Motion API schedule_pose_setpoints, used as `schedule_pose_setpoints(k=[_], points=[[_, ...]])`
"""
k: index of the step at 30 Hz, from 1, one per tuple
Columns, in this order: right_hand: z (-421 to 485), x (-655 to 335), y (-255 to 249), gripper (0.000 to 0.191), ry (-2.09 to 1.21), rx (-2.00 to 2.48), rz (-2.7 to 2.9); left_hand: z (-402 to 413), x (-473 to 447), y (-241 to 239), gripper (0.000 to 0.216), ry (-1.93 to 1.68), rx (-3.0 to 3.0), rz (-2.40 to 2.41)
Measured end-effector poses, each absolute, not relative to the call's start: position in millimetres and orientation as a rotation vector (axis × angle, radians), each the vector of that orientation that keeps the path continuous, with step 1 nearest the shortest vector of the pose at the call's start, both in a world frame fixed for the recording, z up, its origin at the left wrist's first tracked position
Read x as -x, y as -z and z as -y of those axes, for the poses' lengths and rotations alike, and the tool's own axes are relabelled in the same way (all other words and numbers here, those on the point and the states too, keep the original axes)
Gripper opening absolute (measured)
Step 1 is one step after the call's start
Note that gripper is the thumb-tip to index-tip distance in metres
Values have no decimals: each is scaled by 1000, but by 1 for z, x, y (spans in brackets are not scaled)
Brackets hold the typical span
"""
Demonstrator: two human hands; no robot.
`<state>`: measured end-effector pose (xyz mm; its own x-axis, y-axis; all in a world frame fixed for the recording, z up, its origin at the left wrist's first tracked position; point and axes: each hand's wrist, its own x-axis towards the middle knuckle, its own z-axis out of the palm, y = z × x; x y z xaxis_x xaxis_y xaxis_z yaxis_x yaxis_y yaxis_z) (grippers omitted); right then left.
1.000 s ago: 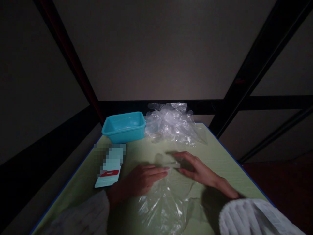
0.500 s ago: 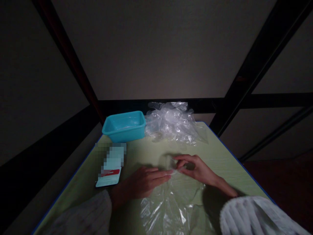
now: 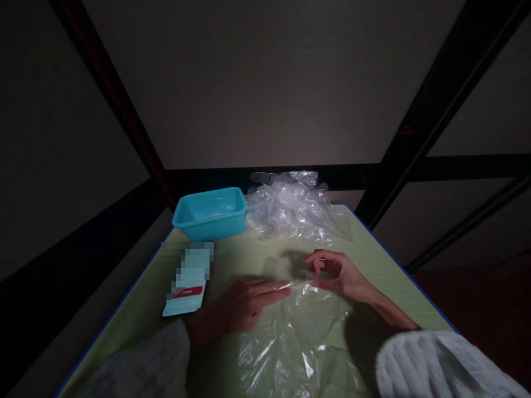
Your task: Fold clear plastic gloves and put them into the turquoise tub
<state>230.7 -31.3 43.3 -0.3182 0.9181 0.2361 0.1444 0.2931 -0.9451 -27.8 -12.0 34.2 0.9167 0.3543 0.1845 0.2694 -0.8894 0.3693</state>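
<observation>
A clear disposable plastic glove (image 3: 286, 342) lies crumpled and spread on the table in front of me. My left hand (image 3: 251, 301) rests flat at its upper left, fingers stretched out together and the tips touching the film. At the glove's upper part, my right hand (image 3: 332, 273) has its thumb and fingers curled around a bit of the thin film, which is lifted a little between the two hands. Exactly where the film runs between the right fingertips is hard to see.
Several more clear plastic gloves (image 3: 290, 207) lie in a heap at the table's back. Left of them stands a blue plastic basket (image 3: 211, 224). A phone (image 3: 186, 298) with a lit, partly blurred screen lies on the left. The table (image 3: 240, 260) has a blue edge; a wall rises behind it.
My right hand has moved a little right and up, drawing the film away from my left fingertips. The left hand stays nearly in place.
</observation>
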Motion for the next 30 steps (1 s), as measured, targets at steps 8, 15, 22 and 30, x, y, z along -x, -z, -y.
schedule_pose_setpoints(k=[8,15,22,30], points=[[24,-233,-31,23,-454,1209,1649,9,26,-26,78,-506,-2762,-918],[26,-236,-29,30,-158,1332,1946,8,24,-18,54,-845,-2672,-1153],[26,-239,-29,42,-172,1344,2188,22,18,-19,38,-800,-2762,-918],[26,-239,-30,56,-163,1332,2372,20,19,-17,41,-710,-2761,-1015]])
